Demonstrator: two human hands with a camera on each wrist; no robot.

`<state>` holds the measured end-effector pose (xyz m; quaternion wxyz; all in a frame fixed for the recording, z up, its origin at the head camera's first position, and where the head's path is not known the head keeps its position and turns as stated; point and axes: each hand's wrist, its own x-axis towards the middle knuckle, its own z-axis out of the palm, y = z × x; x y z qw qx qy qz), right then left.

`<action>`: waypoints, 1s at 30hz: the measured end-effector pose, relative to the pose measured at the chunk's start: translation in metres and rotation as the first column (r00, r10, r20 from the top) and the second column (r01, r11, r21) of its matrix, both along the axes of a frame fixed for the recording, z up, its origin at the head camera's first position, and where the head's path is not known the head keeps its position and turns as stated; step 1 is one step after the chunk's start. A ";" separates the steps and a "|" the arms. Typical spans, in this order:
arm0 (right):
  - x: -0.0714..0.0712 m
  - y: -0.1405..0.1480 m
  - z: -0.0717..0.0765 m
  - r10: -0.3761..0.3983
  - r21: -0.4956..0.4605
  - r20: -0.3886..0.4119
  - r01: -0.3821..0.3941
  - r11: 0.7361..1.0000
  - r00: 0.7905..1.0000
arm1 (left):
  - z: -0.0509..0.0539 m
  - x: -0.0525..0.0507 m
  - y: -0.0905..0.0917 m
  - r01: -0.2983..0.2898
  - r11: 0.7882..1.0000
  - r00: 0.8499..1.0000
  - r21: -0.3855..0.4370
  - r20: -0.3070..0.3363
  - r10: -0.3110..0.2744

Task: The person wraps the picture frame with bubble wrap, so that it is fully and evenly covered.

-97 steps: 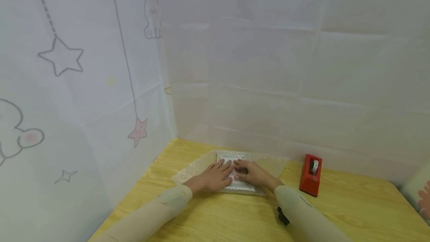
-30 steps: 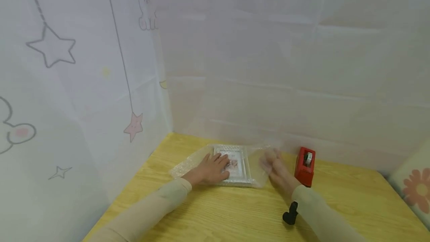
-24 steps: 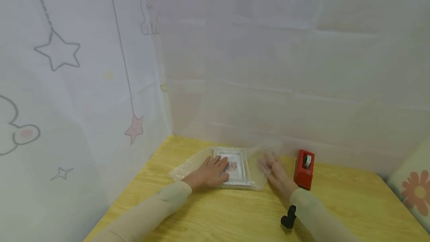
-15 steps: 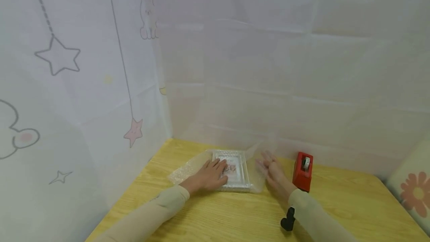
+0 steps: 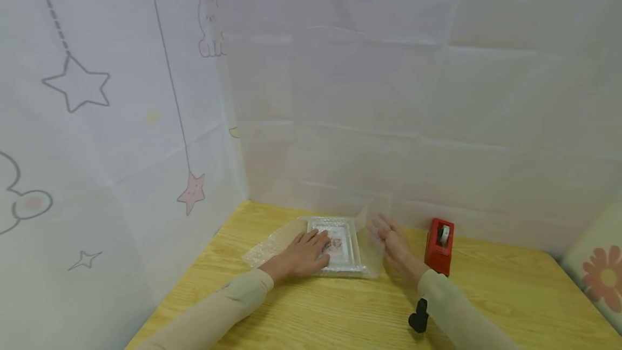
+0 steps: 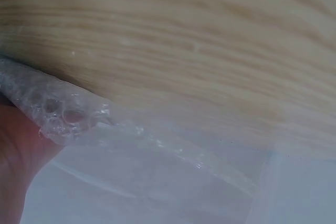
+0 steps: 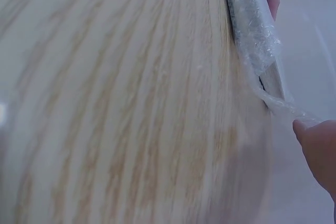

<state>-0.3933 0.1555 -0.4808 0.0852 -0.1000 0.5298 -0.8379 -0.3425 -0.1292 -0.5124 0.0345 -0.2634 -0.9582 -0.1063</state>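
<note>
A white picture frame (image 5: 346, 247) with a small reddish picture lies on bubble wrap (image 5: 277, 239). My left hand (image 5: 301, 255) rests on the frame's left part, fingers spread. In the left wrist view, the wrap's edge (image 6: 63, 108) lies beside part of that hand (image 6: 21, 156). My right hand (image 5: 396, 242) touches the raised right flap of the wrap (image 5: 369, 247), its fingers extended against the clear film. In the right wrist view, a digit of the right hand (image 7: 320, 148) meets the stretched film (image 7: 278, 103); the other fingers are hidden.
A red tape dispenser (image 5: 439, 246) with a roll stands to the right of the right hand. A black object (image 5: 419, 316) is by the right sleeve. The wooden table (image 5: 311, 317) meets a white cloth wall (image 5: 340, 96) behind the frame.
My right hand has left the frame's top and moved right to the wrap's flap, raising it and shifting slightly back left. My left hand stays on the frame.
</note>
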 end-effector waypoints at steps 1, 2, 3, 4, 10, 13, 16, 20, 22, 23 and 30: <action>0.000 0.000 0.001 -0.002 0.016 -0.011 0.002 1.000 1.000 | 0.000 -0.001 0.001 0.001 1.000 1.000 -0.005 -0.004 -0.001; 0.000 -0.001 0.003 -0.002 0.033 -0.021 0.003 0.999 1.000 | 0.000 -0.002 0.001 0.002 1.000 1.000 -0.012 -0.007 -0.002; 0.000 -0.002 0.003 0.001 0.051 -0.029 0.000 0.999 1.000 | 0.000 -0.002 0.002 0.001 1.000 1.000 -0.018 -0.007 -0.001; -0.001 -0.002 0.004 0.004 0.064 -0.035 -0.002 0.998 0.999 | 0.000 -0.003 0.002 0.001 1.000 1.000 -0.024 -0.007 -0.001; -0.002 -0.009 0.003 0.005 0.090 -0.074 0.001 0.996 0.997 | 0.002 -0.004 0.004 -0.015 1.000 1.000 -0.001 0.026 0.015; -0.001 -0.014 0.001 0.008 0.116 -0.117 0.006 0.993 0.993 | 0.002 -0.003 0.004 -0.032 0.999 0.998 0.010 0.050 0.031; 0.002 -0.020 -0.001 0.003 0.144 -0.138 0.017 0.989 0.990 | 0.001 -0.002 0.003 -0.035 0.999 0.998 0.015 0.058 0.034; 0.004 -0.028 0.001 -0.037 0.206 -0.135 0.065 0.976 0.990 | 0.001 -0.002 0.002 -0.024 0.999 0.998 0.043 0.065 0.022; 0.004 -0.032 0.002 -0.055 0.245 -0.146 0.090 0.965 0.988 | 0.001 -0.002 0.001 -0.018 0.998 0.997 0.059 0.072 0.014; 0.004 -0.034 0.004 -0.069 0.258 -0.146 0.105 0.960 0.987 | 0.002 -0.002 0.001 -0.016 0.998 0.997 0.065 0.075 0.011; 0.005 -0.042 0.009 -0.132 0.370 -0.163 0.185 0.911 0.978 | 0.002 -0.004 0.001 -0.011 0.997 0.996 0.076 0.090 0.004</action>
